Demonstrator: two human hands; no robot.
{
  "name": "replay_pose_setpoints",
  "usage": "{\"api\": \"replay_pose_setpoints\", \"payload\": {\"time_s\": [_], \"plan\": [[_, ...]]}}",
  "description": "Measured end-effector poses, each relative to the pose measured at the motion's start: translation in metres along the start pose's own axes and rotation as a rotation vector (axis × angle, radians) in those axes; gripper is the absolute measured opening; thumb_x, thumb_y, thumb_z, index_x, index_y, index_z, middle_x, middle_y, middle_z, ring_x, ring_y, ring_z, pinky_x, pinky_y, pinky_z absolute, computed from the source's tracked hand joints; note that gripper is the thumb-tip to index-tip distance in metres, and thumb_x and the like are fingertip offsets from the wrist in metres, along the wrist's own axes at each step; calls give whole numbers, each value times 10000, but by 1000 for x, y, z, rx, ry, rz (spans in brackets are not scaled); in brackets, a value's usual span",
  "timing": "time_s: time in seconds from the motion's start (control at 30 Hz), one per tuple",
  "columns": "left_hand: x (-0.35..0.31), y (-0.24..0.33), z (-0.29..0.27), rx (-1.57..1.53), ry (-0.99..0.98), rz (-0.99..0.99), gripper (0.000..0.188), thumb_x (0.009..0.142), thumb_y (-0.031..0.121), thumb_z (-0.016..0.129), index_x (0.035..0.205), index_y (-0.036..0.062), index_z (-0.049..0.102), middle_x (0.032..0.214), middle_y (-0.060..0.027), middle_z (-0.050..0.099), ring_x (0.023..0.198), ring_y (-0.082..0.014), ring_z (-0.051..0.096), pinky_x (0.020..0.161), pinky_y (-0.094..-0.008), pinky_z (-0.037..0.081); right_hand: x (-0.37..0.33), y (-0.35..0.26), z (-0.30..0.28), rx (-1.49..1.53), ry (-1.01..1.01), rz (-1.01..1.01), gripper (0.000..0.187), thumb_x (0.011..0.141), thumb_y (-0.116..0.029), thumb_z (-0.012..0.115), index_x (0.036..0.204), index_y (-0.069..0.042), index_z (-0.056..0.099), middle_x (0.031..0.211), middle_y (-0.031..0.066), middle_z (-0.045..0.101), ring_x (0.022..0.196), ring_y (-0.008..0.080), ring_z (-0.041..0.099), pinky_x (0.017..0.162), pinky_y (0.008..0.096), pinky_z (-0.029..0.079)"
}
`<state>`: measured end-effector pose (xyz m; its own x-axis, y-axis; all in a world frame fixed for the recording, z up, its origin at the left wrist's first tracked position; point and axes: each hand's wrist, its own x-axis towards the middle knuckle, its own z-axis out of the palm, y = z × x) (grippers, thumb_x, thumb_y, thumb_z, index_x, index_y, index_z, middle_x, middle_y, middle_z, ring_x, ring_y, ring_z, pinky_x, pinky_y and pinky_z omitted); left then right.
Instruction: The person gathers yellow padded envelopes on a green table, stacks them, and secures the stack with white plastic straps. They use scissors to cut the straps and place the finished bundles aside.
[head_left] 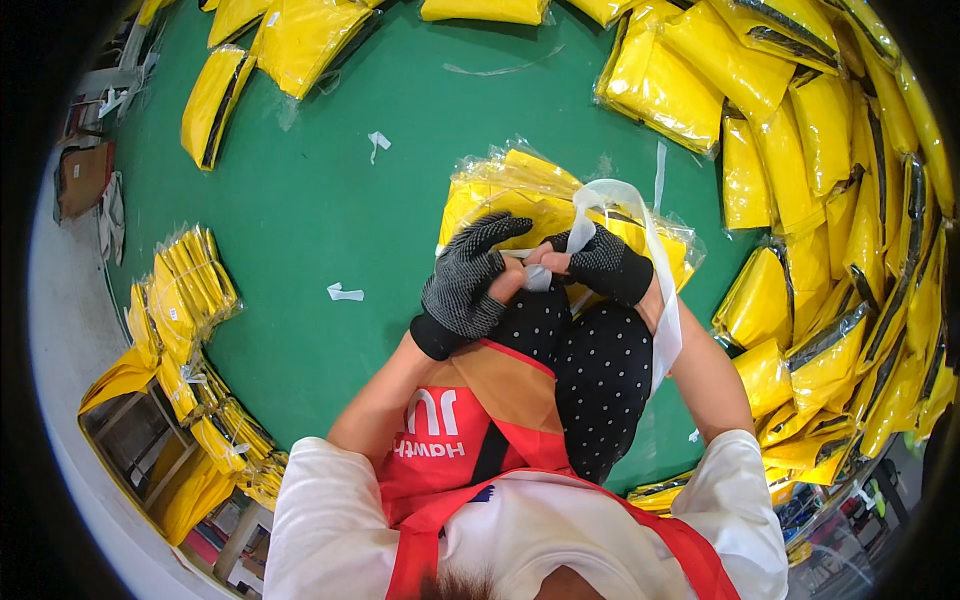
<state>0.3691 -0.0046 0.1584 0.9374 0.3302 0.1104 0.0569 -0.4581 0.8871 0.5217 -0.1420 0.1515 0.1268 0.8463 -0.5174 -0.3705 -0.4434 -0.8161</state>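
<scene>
A stack of yellow folded packets in clear plastic point(520, 190) lies in front of me, close to my knees. Both hands wear dark dotted gloves with bare fingertips. My left hand point(462, 288) is closed at the near edge of the stack, pinching a white strip. Beside it my right hand point(608, 264) is closed on the same white strip point(668, 300), whose long loose end loops up over that hand and hangs down along my right forearm. The strip bunches between my fingertips; whether it is knotted there I cannot tell.
A large heap of yellow packets point(790, 190) curves along the right side. More packets point(310, 35) lie at the far left. Several stacked bundles point(185, 290) stand at the left edge. White scraps point(345, 293) lie on the green surface point(300, 200).
</scene>
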Motion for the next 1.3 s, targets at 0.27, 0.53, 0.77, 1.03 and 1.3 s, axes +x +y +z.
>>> {"api": "replay_pose_setpoints", "payload": {"time_s": [0.27, 0.53, 0.77, 1.03, 1.3], "plan": [[24, -26, -2, -173, -384, -795, 495, 909, 422, 391, 787, -3, 613, 652, -86, 605, 658, -156, 552, 627, -282, 429, 2, 13, 10, -985, 304, -663, 190, 742, -158, 589, 919, -91, 587, 822, 112, 590, 772, 291, 575, 683, 350, 474], [22, -2, 26, -475, -79, -727, 418, 868, 377, 511, 793, -10, 651, 682, -129, 620, 659, -165, 580, 639, -288, 431, -4, 8, 9, -982, 346, -599, 142, 776, -185, 571, 761, -49, 612, 720, 117, 579, 686, 298, 563, 596, 403, 448], [-1, -47, 1, 391, -1, -58, 155, 802, 152, 554, 795, 41, 662, 625, -121, 557, 593, -291, 538, 554, -369, 406, -25, 39, -39, -897, 78, -43, 335, 766, -385, 599, 614, -86, 590, 530, 98, 500, 495, 237, 502, 494, 332, 413], [5, -26, -10, -325, -409, -341, 191, 859, 201, 522, 782, 55, 620, 680, -100, 579, 659, -250, 572, 655, -309, 460, 20, 24, 4, 184, 33, -84, 399, 895, -365, 478, 601, -97, 504, 599, -35, 468, 532, 59, 390, 465, 210, 310], [24, -60, -13, 225, -588, -91, 132, 824, 215, 542, 780, 94, 575, 695, -107, 569, 646, -302, 572, 562, -386, 451, 51, 5, -1, -182, 148, 5, 359, 897, -346, 471, 718, -53, 575, 595, 56, 538, 535, 132, 501, 480, 284, 383]]}}
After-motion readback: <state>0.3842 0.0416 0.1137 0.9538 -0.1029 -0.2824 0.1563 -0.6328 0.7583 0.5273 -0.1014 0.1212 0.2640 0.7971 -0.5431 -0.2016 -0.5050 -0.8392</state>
